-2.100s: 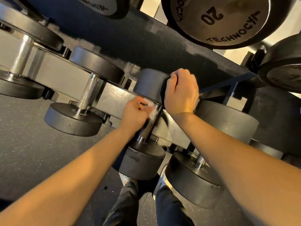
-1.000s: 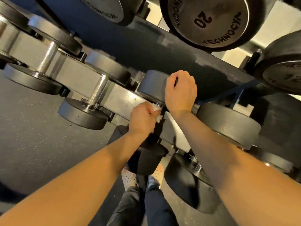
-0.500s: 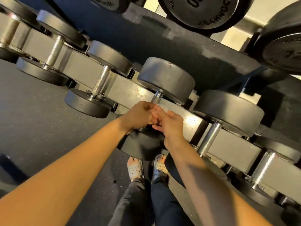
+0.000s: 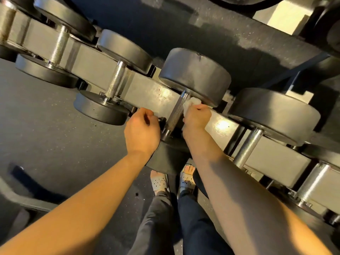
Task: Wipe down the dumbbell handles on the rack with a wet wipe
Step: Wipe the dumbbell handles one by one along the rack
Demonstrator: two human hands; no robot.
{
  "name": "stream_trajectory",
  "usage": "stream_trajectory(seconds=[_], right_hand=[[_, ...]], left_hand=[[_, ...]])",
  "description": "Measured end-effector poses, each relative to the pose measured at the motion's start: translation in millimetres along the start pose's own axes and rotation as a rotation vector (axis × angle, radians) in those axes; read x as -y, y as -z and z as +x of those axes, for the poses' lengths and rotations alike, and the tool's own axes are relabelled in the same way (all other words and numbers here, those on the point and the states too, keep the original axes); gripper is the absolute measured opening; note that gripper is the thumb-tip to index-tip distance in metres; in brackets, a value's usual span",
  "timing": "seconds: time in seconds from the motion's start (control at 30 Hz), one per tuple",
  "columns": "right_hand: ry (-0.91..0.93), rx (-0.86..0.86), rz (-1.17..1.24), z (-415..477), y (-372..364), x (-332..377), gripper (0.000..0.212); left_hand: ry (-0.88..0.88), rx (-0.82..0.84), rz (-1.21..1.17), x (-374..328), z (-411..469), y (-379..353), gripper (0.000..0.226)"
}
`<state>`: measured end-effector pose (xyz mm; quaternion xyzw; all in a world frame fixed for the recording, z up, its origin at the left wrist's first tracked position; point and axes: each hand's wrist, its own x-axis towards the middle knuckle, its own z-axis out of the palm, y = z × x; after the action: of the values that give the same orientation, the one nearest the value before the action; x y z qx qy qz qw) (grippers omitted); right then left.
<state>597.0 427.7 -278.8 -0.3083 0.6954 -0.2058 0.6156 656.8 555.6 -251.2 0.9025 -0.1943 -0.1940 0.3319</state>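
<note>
Below, a person's right hand (image 4: pixel 196 120) grips a crumpled white wipe (image 4: pixel 191 103) and presses it against the right side of a ridged metal dumbbell handle (image 4: pixel 176 113), near its far end, probably to rub along it. The dumbbell lies across a low rack (image 4: pixel 147 91), between others. The left hand (image 4: pixel 142 129) sits just left of the handle with its fingers curled under. I cannot tell if it holds anything.
</note>
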Motion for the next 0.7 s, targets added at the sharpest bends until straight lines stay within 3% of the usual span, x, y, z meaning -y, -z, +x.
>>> stream_trajectory(seconds=[0.2, 0.37, 0.47, 0.7], right_hand=[[0.082, 0.114, 0.018, -14.2, 17.8, 1.4, 0.018], [0.306, 0.061, -0.169, -6.9, 14.2, -6.1, 0.033], [0.265, 0.114, -0.224, -3.0, 19.9, -21.4, 0.033], [0.118, 0.474, -0.711, -6.1, 32.7, -36.1, 0.01]], left_hand=[[0.001, 0.004, 0.028, -3.6, -1.1, 1.0, 0.025], [0.013, 0.022, 0.04, -6.2, -1.6, 3.3, 0.027], [0.01, 0.02, 0.037, -6.0, -0.9, 2.8, 0.028], [0.004, 0.026, 0.048, -6.6, -1.3, 3.1, 0.028]])
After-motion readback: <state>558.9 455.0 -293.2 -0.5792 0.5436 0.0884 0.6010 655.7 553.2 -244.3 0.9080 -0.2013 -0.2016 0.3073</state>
